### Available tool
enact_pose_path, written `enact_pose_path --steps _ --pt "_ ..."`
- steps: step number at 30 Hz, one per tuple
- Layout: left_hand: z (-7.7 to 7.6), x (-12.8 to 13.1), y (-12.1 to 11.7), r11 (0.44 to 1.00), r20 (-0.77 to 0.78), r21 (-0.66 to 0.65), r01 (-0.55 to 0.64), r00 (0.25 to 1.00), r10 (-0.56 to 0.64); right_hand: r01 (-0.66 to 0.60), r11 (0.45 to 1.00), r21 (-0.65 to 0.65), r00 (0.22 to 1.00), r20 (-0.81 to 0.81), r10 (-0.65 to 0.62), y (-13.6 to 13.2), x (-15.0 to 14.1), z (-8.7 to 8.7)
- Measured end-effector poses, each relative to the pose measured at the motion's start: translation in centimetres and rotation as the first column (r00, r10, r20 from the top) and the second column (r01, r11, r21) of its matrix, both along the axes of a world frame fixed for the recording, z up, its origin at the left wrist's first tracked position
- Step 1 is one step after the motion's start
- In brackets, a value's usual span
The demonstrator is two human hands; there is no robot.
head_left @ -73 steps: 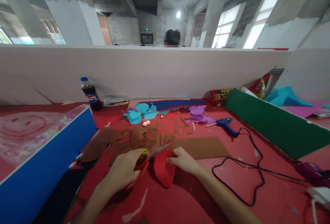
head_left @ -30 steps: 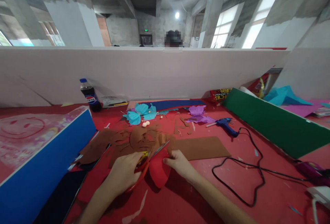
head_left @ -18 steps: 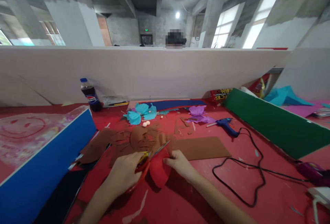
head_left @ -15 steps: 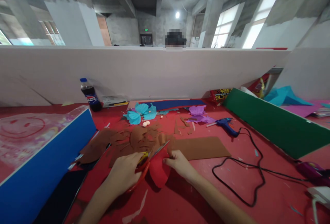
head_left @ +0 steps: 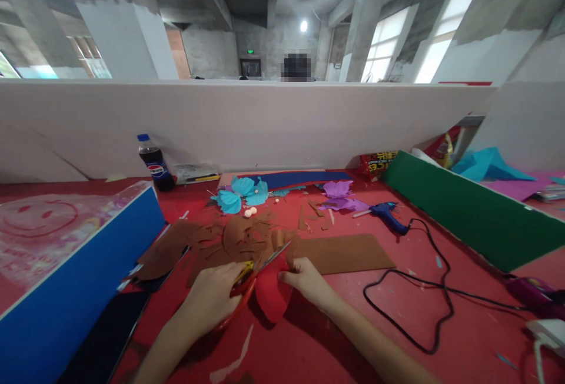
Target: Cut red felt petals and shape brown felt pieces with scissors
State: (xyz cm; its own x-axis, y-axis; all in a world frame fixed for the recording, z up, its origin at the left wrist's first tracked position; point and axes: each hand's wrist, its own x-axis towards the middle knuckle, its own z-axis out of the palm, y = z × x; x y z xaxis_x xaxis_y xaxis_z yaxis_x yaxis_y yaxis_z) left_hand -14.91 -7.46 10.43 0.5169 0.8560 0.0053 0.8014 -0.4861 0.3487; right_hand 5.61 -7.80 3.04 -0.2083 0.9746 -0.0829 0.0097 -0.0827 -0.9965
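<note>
My left hand (head_left: 215, 293) is closed around the handles of a pair of scissors (head_left: 274, 256), whose blades point up and to the right. My right hand (head_left: 309, 281) pinches a red rounded piece of craft sheet (head_left: 273, 294) by its right edge. The blades lie across the upper part of this red piece; whether they cut into it I cannot tell. Just beyond the blades are curled brown scraps (head_left: 278, 237), and a brown rectangular sheet (head_left: 346, 253) lies flat behind my right hand.
Blue petals (head_left: 242, 192) and purple petals (head_left: 339, 191) lie at the back. A blue glue gun (head_left: 388, 217) trails a black cable (head_left: 448, 290) on the right. A blue board (head_left: 88, 266) and a green board (head_left: 468, 210) flank the red table. A cola bottle (head_left: 155, 163) stands back left.
Over the earlier frames, the red piece and my right hand shifted slightly left, and the piece tilted. In the last half second my hands and the scissors hardly moved.
</note>
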Motion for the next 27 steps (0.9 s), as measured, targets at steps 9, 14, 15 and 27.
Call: enact_pose_path --steps 9,14,15,27 --pt "0.05 0.05 -0.09 1.0 0.0 -0.03 -0.008 1.0 0.008 0.009 1.0 -0.002 1.0 0.003 -0.009 0.02 -0.07 -0.19" --pt "0.24 0.15 -0.24 0.999 -0.013 -0.035 -0.009 1.0 0.009 0.016 1.0 -0.015 1.0 0.014 -0.016 0.07 -0.14 -0.24" --pt "0.27 0.16 -0.26 0.999 -0.013 -0.035 -0.007 1.0 0.006 0.019 1.0 -0.014 1.0 0.013 -0.019 0.06 -0.15 -0.23" --pt "-0.03 0.23 -0.17 1.0 0.003 -0.01 -0.018 1.0 0.018 0.019 1.0 -0.016 1.0 0.012 -0.019 0.02 -0.07 -0.05"
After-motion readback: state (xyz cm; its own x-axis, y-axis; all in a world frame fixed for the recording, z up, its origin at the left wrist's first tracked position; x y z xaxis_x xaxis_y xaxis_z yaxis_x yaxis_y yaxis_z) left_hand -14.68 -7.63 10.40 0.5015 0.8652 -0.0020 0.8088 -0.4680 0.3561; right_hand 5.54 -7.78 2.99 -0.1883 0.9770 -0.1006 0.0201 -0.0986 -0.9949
